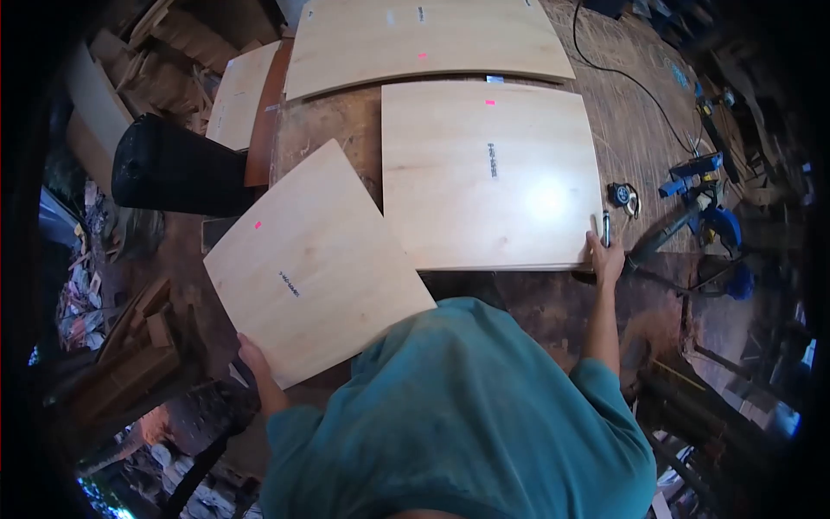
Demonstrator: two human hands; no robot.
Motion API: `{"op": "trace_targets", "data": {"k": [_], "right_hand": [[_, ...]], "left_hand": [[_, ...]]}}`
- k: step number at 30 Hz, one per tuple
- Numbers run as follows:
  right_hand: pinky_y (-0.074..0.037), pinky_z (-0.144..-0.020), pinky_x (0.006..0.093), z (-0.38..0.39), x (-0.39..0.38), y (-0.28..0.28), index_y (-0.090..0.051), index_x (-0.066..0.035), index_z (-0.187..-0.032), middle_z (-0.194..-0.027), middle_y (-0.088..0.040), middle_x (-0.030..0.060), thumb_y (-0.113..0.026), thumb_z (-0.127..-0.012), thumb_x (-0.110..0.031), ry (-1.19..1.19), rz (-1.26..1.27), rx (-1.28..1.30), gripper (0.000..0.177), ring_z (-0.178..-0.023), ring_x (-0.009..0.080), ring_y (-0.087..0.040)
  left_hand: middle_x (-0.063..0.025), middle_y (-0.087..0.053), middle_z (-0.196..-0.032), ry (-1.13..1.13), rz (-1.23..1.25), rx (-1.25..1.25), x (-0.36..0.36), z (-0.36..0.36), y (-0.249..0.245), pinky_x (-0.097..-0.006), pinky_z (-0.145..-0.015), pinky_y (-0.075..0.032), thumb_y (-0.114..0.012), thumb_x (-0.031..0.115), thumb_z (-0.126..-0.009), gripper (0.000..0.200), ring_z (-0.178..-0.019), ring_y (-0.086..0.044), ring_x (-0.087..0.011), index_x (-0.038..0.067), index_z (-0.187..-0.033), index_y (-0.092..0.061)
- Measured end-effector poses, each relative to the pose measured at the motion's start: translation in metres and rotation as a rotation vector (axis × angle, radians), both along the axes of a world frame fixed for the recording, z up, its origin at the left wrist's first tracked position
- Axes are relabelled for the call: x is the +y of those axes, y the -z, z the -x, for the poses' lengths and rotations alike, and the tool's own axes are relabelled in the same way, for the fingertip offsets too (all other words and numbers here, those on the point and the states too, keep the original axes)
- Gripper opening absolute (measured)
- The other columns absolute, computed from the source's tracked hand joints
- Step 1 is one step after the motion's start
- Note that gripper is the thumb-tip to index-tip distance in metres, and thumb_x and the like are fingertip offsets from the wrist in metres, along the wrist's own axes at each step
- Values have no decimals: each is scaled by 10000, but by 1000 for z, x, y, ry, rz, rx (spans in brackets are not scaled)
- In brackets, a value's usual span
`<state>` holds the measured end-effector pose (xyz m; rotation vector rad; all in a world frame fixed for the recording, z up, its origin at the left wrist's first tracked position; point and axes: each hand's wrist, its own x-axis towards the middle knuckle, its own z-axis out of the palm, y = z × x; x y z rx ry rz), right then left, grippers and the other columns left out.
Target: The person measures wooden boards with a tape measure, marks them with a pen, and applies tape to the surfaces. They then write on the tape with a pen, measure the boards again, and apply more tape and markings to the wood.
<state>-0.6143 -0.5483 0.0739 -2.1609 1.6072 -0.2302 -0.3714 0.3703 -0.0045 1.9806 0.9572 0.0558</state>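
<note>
My left hand [253, 357] grips the near corner of a pale plywood panel [311, 259], which is turned at an angle over the left side of the workbench [337, 117]. My right hand [605, 258] holds a dark pen [605, 229] upright at the near right corner of a second plywood panel [488, 173] lying flat on the bench. Both panels carry a small pink mark and a dark printed label.
A third large panel [424, 43] lies at the far side, a narrower one [238, 95] at the far left. A tape measure [622, 197] and blue clamps [705, 203] sit at the right; a black cable [631, 78] crosses the bench. Scrap wood [164, 43] lies left.
</note>
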Motion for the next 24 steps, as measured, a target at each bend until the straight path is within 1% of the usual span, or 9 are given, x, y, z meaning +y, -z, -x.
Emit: {"op": "trace_targets", "data": {"k": [4,6,9,12,16,18,19,21,24], "right_hand": [[-542,-814,485,-1,-3,5,-784,-24,-949,-833,-745,210,-796,-802,-604,-9,39,-24,598,-856,404,-734],[-539,-825,485,-1,2,1,-769,29,-949,-851,-736,269,-789,-803,-631,-31,62,-79,676,-877,445,-729],[-539,-851,503,-3,10,-3,-773,22,-963,-893,-742,287,-760,-819,-656,0,70,-29,693,-926,473,-725],[-542,-869,519,-7,8,-2,-775,22,-969,-925,-747,294,-732,-828,-685,-10,81,6,723,-966,482,-726],[-547,-894,510,-5,-3,7,-790,16,-1008,-984,-763,280,-723,-813,-731,6,20,94,775,-1008,463,-733],[-546,-923,504,5,-19,15,-800,3,-1027,-1006,-770,269,-721,-797,-757,33,52,201,799,-1046,448,-733],[-548,-940,516,-1,-11,-6,-815,-30,-1052,-1064,-768,278,-726,-782,-761,46,-1,268,784,-1077,442,-731],[-552,-945,516,-4,-2,-20,-800,-23,-1091,-1069,-770,267,-718,-802,-743,50,31,298,780,-1081,448,-727],[-560,-936,516,-5,19,-23,-795,-20,-1089,-1058,-774,254,-720,-831,-696,39,190,333,728,-1065,449,-730]], "left_hand": [[-179,-717,-1224,13,94,-88,8,19,-6,-409,-989,-503,-498,523,-1104,712,-1093,-651,-290,-154,-1263,-650],[-168,-716,-1220,-30,184,-116,14,24,-6,-407,-987,-513,-482,506,-1114,685,-1090,-654,-287,-136,-1293,-642],[-156,-714,-1212,-81,295,-125,21,32,-12,-401,-978,-519,-475,494,-1120,668,-1073,-658,-286,-127,-1301,-640],[-153,-714,-1214,-92,221,-87,11,37,-34,-397,-973,-524,-478,491,-1118,664,-1062,-664,-290,-127,-1297,-642],[-151,-715,-1207,-65,149,-179,28,39,-29,-398,-962,-531,-474,488,-1120,660,-1053,-670,-292,-128,-1280,-650],[-185,-711,-1195,-113,-1,-42,22,40,-40,-420,-882,-595,-525,420,-1106,589,-1018,-702,-294,-129,-1283,-641],[-185,-711,-1195,-99,13,-32,26,41,-33,-420,-882,-595,-525,420,-1106,589,-1018,-702,-294,-129,-1283,-641],[-198,-693,-1224,-112,217,-124,37,46,-27,-442,-947,-566,-514,416,-1109,587,-1074,-680,-301,-128,-1297,-629],[-197,-676,-1268,-150,122,-129,25,53,-38,-457,-1014,-531,-485,427,-1115,596,-1136,-656,-316,-117,-1315,-621]]}}
